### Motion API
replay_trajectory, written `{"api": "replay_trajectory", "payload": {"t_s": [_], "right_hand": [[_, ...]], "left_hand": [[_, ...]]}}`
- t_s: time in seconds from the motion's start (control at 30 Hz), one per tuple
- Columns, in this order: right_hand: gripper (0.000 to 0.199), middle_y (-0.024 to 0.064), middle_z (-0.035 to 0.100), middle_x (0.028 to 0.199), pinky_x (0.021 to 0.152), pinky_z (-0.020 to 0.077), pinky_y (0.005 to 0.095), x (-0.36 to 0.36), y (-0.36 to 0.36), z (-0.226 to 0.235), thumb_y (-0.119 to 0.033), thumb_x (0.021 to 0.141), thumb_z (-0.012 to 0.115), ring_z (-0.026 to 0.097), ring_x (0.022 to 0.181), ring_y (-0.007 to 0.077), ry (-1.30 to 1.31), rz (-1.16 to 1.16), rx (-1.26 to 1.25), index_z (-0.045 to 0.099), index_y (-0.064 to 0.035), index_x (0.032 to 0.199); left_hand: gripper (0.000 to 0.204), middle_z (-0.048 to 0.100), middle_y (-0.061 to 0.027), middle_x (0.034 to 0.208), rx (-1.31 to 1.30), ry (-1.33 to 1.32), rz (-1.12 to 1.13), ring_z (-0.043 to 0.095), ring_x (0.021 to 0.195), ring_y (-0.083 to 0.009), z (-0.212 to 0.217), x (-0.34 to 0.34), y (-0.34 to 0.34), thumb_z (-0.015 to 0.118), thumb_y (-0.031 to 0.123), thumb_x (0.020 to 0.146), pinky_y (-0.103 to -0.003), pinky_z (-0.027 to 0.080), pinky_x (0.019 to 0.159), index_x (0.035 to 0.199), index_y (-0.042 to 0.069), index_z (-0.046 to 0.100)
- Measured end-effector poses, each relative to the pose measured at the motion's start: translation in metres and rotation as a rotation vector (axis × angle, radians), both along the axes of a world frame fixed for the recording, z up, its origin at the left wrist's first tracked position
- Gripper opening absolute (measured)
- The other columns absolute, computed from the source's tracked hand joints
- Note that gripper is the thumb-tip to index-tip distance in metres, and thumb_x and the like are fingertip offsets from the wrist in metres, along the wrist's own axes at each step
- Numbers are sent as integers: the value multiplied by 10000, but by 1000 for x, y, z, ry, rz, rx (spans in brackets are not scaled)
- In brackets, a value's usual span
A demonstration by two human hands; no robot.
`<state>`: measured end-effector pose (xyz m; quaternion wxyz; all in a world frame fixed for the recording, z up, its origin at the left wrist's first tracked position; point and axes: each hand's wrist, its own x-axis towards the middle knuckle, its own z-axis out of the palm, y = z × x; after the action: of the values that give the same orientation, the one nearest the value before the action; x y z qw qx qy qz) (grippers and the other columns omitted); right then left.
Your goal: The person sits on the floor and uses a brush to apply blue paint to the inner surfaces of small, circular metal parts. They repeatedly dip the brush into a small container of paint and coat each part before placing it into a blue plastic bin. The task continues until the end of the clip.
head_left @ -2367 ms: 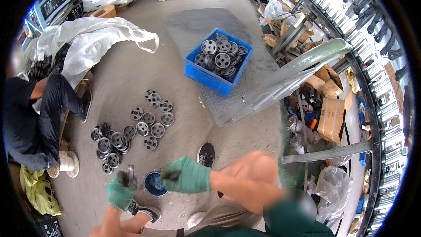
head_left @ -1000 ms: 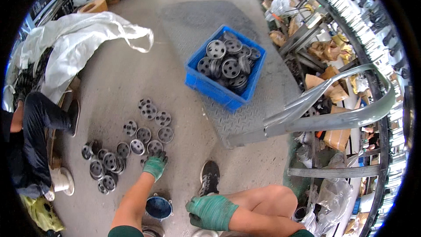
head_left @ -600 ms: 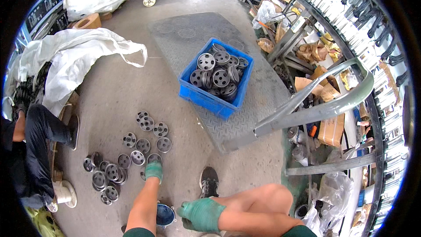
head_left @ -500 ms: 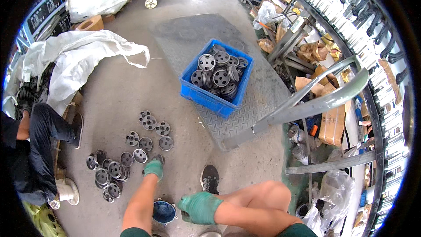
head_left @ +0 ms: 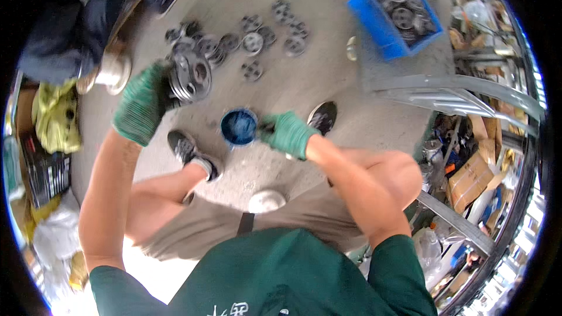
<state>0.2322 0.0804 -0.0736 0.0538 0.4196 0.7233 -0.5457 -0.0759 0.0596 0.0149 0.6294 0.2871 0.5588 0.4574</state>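
Observation:
My left hand [head_left: 142,104], in a green knitted glove, grips a short stack of dark metal wheels [head_left: 193,76] with round holes in their faces. It holds them raised and tilted, left of a small round blue tub [head_left: 224,119]. The tub stands on the floor between my shoes, with blue, blurry contents. Close by its right rim is my gloved right hand [head_left: 291,134], fingers curled and dark at the tips; whatever they hold is hidden. More metal wheels [head_left: 252,43] lie on the floor beyond, some piled behind the raised stack.
A blue crate [head_left: 374,26] full of similar wheels sits on a metal platform at the far right, near a grey bent-tube handle [head_left: 468,85]. Another person's dark-trousered legs [head_left: 70,47] are at the far left. Cartons [head_left: 470,181] and shelving line the right.
My left hand has come up from the wheels on the floor, lifting a stack. The view has tipped down toward my body, and my right hand stays beside the tub.

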Motion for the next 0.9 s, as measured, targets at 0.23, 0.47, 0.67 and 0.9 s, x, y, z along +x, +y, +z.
{"api": "replay_trajectory", "payload": {"t_s": [0.23, 0.47, 0.67, 0.9], "right_hand": [[332, 140, 719, 876, 552, 575, 334, -36, -25, -89, -242, 949, 676, 690, 636, 212, 36, -458, -483, 668, 52, 1104], [300, 129, 710, 898, 539, 574, 324, -80, -69, -201, -187, 934, 699, 684, 660, 212, 144, -999, -634, 644, 23, 1141], [218, 114, 713, 890, 540, 553, 331, -97, -90, -258, -195, 947, 681, 663, 637, 192, 145, -864, -485, 681, -27, 1087], [193, 132, 708, 864, 562, 586, 381, -106, -83, -257, -201, 948, 676, 677, 655, 252, 58, -962, -713, 683, -34, 1043]], "left_hand": [[402, 656, -149, 1163, 32, 33, 319, 676, 1055, -243, 43, -1, -71, 642, 233, 962, -380, 605, 879, 1260, -27, 572], [438, 694, -135, 1057, 115, 288, 285, 708, 951, -217, 37, -8, -68, 665, 272, 955, -369, 601, 875, 1225, -63, 583], [476, 686, -126, 1060, 147, 406, 278, 701, 948, -199, 43, -11, -71, 700, 287, 937, -358, 594, 874, 1227, -72, 583], [426, 682, -95, 1047, 146, 466, 220, 682, 928, -160, 43, -10, -72, 711, 279, 927, -325, 583, 853, 1191, -40, 612]]}}
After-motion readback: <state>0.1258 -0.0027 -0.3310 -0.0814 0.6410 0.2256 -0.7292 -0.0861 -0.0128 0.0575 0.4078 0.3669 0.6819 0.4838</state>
